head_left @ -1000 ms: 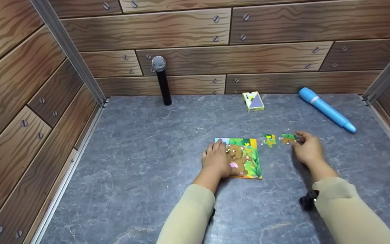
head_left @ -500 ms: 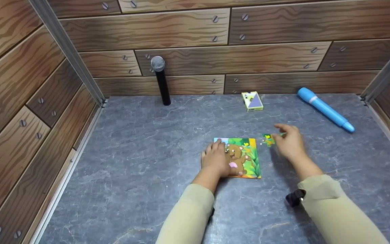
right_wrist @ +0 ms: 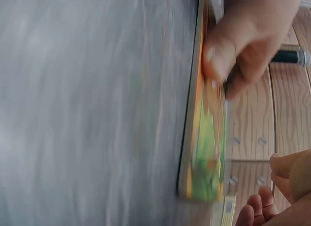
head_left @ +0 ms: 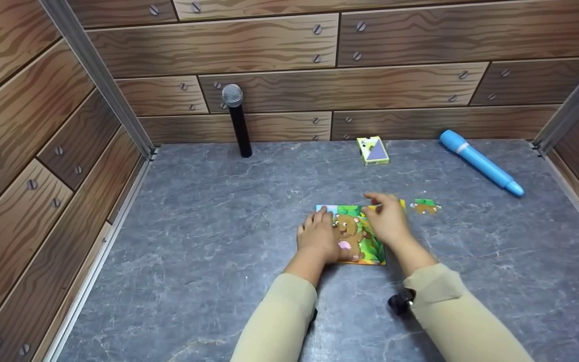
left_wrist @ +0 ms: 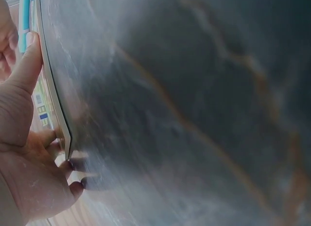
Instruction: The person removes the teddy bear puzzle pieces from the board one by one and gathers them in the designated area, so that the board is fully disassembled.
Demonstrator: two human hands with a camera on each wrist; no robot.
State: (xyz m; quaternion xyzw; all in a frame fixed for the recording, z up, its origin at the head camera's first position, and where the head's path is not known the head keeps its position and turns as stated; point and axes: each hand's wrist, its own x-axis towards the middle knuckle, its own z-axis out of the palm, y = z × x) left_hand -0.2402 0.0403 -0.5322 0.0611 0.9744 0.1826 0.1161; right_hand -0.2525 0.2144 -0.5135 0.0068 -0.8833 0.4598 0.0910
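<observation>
A square jigsaw puzzle (head_left: 370, 246) with a brown bear on green leaves lies on the table. My left hand (head_left: 318, 236) holds its left part. The thumb lies along the near edge and the fingers reach the far edge; the left wrist view shows the board's edge beside this hand (left_wrist: 34, 182). Over the puzzle's upper right hovers my right hand (head_left: 389, 221), thumb and index finger spread apart, nothing visible between them. A loose piece with a yellow part (head_left: 402, 203) shows partly behind this hand. Farther right lies a brown-and-green puzzle piece (head_left: 425, 206).
Toward the back stand a black microphone (head_left: 239, 125) and a small yellow-and-purple card box (head_left: 373, 151). At the back right lies a blue pen-shaped thing (head_left: 481, 163). Wood-patterned walls (head_left: 269, 48) enclose the grey marbled table (head_left: 209, 241).
My right hand has left the brown-and-green piece at the right and moved left, past the other loose piece, to the puzzle's upper right. My left hand stays on the puzzle.
</observation>
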